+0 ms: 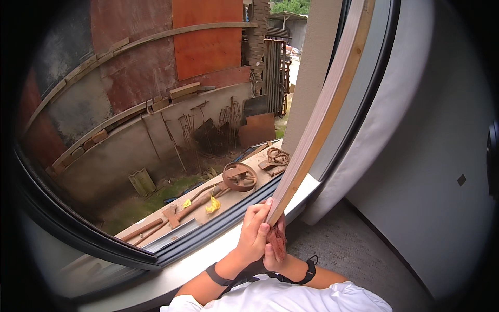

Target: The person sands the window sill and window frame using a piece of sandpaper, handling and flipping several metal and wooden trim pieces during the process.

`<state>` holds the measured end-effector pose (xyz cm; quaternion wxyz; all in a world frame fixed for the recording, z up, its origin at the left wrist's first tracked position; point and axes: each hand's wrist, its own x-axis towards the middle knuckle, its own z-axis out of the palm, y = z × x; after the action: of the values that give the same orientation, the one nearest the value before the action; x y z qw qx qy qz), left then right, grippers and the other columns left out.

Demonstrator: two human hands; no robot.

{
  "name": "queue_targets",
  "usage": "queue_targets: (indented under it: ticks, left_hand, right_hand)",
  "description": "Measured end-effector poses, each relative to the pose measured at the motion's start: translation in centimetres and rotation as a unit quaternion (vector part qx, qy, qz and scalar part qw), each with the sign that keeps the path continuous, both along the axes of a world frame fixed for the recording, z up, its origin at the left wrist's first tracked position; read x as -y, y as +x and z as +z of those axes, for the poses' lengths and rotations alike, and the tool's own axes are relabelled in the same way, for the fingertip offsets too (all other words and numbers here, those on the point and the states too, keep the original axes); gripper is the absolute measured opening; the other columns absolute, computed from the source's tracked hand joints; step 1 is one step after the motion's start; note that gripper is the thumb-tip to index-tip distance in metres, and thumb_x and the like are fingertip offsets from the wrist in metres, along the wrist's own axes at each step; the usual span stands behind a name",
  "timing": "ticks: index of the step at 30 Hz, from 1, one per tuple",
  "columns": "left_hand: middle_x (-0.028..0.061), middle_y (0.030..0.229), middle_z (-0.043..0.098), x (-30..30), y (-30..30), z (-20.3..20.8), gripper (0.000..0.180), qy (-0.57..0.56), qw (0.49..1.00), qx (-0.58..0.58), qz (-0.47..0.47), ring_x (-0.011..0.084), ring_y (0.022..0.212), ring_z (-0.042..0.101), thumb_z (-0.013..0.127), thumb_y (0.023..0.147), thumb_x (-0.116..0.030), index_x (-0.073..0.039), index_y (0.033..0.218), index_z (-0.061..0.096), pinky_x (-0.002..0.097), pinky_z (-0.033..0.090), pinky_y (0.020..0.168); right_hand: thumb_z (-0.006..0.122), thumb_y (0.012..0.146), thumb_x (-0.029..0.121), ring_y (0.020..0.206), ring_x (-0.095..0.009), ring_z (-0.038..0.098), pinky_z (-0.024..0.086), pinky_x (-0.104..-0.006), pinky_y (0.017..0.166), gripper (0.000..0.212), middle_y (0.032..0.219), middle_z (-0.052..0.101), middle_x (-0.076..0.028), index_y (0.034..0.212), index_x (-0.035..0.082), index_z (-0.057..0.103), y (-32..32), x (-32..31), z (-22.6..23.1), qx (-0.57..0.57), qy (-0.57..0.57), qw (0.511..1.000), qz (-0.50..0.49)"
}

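A long pale wooden plank [316, 136] rises from my hands toward the top of the view, beside the window frame. My left hand [253, 232] is closed around its lower end, with the thumb and fingers on the plank's side. Just beneath, my right hand [271, 260] is closed on a crumpled reddish-brown cloth [278, 242] at the plank's bottom end. Part of the right hand's fingers is hidden behind the plank and the cloth.
Beyond the open window, rusty tools with a wheel [239, 177] lie on the outer ledge [200, 216] beside yellow leaves [213, 205]. The dark window track [218, 221] and white sill [213, 255] run in front of me. A grey-white wall [416, 156] stands at right.
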<state>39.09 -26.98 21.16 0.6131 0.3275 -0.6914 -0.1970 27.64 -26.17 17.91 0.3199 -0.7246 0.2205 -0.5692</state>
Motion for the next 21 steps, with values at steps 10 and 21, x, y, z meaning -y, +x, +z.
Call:
queue_targets:
  ticks: [10,21]
  left_hand:
    - [0.0053,0.111,0.058,3.0,-12.9,1.9,0.058,0.043,0.971,-0.230,0.041,0.0103,0.092,0.054,0.037,0.104,-0.055,-0.005,0.133,0.044,0.0257,0.046,0.082]
    - [0.0064,0.102,0.059,6.9,-25.0,4.7,0.050,0.111,0.883,-0.449,0.083,0.0160,0.081,0.060,0.036,0.103,-0.058,-0.014,0.124,0.044,0.0303,0.056,0.071]
  right_hand:
    - [0.066,0.083,0.001,0.148,-0.048,0.023,0.028,-0.0508,0.119,0.089,0.162,0.018,-0.027,0.158,0.002,0.017,-13.0,0.6,-4.3,-0.087,-0.101,0.991,-0.019]
    - [0.075,0.078,0.003,0.141,-0.044,0.038,0.038,-0.0484,0.115,0.085,0.158,0.032,-0.021,0.151,0.006,0.031,-35.3,0.3,-9.7,-0.236,-0.082,0.959,-0.132]
